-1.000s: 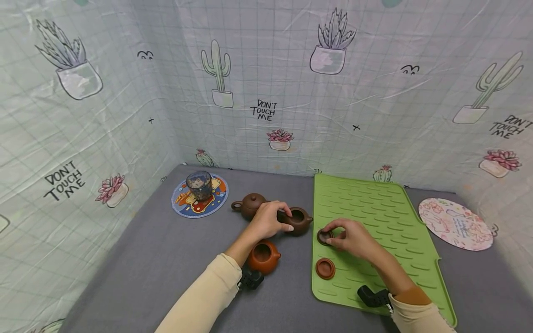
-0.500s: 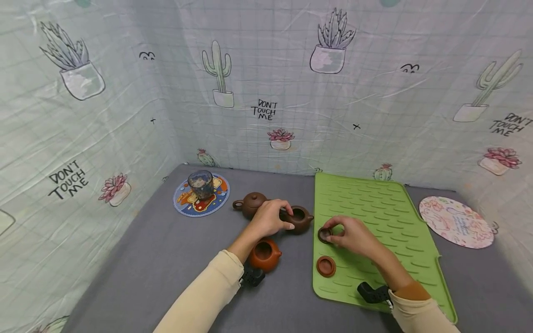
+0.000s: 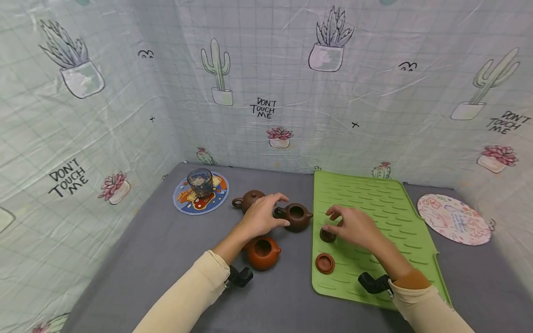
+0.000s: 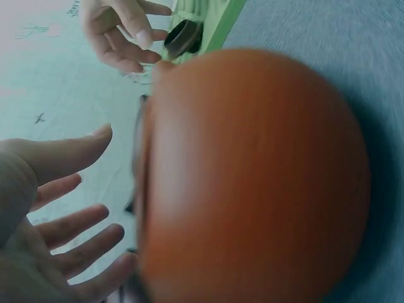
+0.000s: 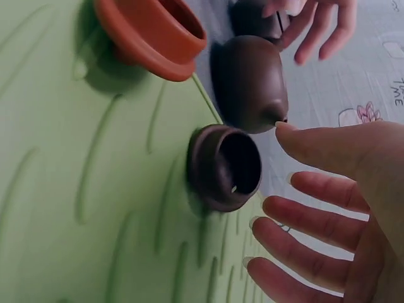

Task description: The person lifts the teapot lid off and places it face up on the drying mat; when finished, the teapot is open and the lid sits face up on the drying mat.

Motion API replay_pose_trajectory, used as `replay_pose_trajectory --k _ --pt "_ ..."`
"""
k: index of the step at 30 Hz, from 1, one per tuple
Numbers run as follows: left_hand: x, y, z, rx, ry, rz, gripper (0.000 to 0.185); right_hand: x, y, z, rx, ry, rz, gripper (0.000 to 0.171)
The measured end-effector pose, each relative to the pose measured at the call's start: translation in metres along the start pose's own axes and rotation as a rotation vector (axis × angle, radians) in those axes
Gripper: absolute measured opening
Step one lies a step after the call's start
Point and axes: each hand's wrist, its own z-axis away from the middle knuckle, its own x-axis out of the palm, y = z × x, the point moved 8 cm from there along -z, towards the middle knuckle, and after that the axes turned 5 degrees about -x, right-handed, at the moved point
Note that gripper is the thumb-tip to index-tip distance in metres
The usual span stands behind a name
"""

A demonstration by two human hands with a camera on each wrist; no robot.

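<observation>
Both hands [image 3: 260, 217] [image 3: 354, 225] apparently open, empty.

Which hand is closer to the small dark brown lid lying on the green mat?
Right hand: just above the dark brown lid. Left hand is off the mat, by the teapots.

My left hand [image 3: 260, 216] hovers over the table [image 3: 158, 259], between three teapots: one [image 3: 248, 200] behind it, one [image 3: 296, 216] to its right, one [image 3: 262, 252] in front. A mat [image 3: 374, 208] lies right of the teapots. Two lids rest on its left edge, one [image 3: 327, 235] behind the other [image 3: 325, 262]. My right hand [image 3: 354, 225] is just beside the rear lid. A coaster [image 3: 187, 203] carrying a cup [image 3: 200, 183] sits far left.
</observation>
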Motion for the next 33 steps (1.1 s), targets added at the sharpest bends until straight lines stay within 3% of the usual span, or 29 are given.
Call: replay_pose_trajectory --k 8,13,17,24,33 --pt "-0.044 -0.011 0.018 0.013 0.137 -0.042 0.050 -0.008 -0.025 -0.018 -0.062 0.042 0.077 0.040" --pt "-0.072 -0.021 0.027 0.018 0.253 -0.041 0.051 -0.010 -0.063 -0.040 -0.200 0.111 0.122 0.042" --pt "-0.085 -0.033 0.031 -0.012 0.320 -0.016 0.055 -0.005 -0.090 -0.055 -0.301 0.133 0.134 0.038" --pt "-0.084 -0.059 0.031 -0.086 0.353 0.057 0.059 0.011 -0.122 -0.076 -0.428 0.155 0.113 0.042" --pt "-0.062 -0.087 0.030 -0.182 0.342 0.076 0.052 0.041 -0.140 -0.093 -0.505 0.109 0.066 0.046"
